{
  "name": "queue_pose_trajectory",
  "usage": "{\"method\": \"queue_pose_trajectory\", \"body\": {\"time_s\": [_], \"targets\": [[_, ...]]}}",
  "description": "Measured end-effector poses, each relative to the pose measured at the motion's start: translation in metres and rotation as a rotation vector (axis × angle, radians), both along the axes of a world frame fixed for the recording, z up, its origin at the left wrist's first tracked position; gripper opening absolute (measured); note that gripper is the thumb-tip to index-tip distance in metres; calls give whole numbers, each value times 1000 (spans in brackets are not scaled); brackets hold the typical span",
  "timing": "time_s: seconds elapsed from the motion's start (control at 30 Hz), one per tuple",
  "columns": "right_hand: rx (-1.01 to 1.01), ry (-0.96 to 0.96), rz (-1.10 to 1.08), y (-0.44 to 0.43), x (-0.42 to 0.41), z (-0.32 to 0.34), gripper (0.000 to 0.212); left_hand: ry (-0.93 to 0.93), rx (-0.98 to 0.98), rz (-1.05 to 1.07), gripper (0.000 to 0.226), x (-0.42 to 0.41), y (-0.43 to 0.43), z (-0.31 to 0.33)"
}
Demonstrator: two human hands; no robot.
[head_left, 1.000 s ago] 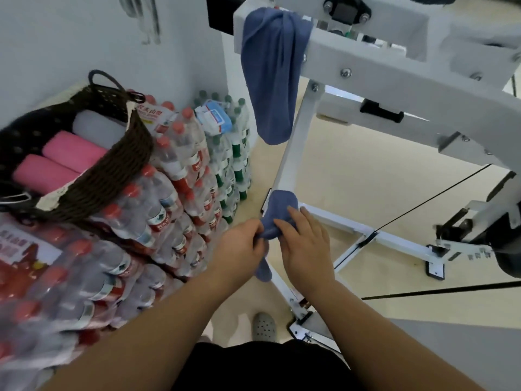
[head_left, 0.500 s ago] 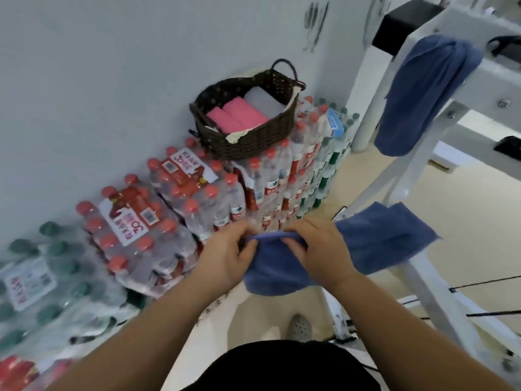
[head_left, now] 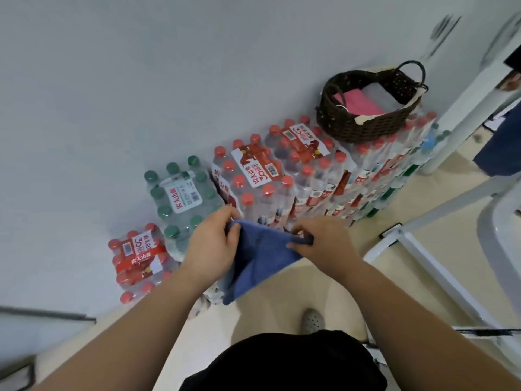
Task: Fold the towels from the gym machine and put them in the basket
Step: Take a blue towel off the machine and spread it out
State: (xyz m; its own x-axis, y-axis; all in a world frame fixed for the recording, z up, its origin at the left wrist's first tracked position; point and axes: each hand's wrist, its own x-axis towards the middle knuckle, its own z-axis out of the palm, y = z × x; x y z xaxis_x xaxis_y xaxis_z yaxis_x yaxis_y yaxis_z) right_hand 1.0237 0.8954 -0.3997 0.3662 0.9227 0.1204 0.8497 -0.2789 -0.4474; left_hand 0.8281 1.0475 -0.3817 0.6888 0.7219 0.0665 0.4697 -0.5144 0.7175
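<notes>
Hands meet at chest height over the floor, both closed on the same blue towel (head_left: 258, 259). The left hand (head_left: 210, 245) pinches one upper corner between thumb and curled fingers, and the right hand (head_left: 324, 245) pinches the opposite upper corner the same way, so the top edge runs nearly taut between them. Below that edge the cloth hangs in a loose, doubled flap that tapers down toward the left forearm. It touches nothing but the two hands. The dark woven basket (head_left: 361, 128) sits well apart from the towel, up and to the right, on top of a stack of shrink-wrapped water bottles with red caps (head_left: 253, 170) against the pale wall (head_left: 141, 80). Inside it lie pink folded towels (head_left: 362, 103) and, just beside them, a light grey one (head_left: 380, 93). A pack with green caps (head_left: 180, 193) stands left of the red stack. White bars of the gym machine (head_left: 423, 255) cross the right side, and another blue towel (head_left: 499, 148) hangs at the right edge, partly cut off. A grey shoe (head_left: 311, 320) shows on the beige floor (head_left: 310, 283) below the hands.
</notes>
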Motion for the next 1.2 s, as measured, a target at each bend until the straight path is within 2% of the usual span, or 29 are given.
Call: {"method": "queue_pose_trajectory", "body": {"time_s": [0.1,0.33,0.43,0.53,0.6,0.7,0.8,0.87,1.07,1.13,1.2], "targets": [[-85,60,73,12,-13,5,23,-47,-20,90,14,-29,10,7],[-261,113,147,31,-10,7,14,-209,22,279,10,-64,13,31],[-329,91,148,35,1,3,10,-153,10,293,8,-72,13,34],[-429,50,157,34,20,-5,30,-15,42,290,7,-75,19,30],[-464,8,148,33,33,-8,32,59,93,279,7,-77,22,22],[-390,30,98,33,58,-9,12,174,206,220,6,-75,20,14],[-311,135,59,34,87,-10,14,274,225,189,11,-64,16,14],[-293,111,74,35,111,-11,15,352,206,204,24,-54,13,15],[-247,102,118,35,178,-21,17,347,284,186,35,-16,5,9],[-216,93,115,40,193,-21,16,352,317,205,32,0,1,9],[-190,-1,117,48,203,-18,13,347,347,265,33,13,-3,7]]}}
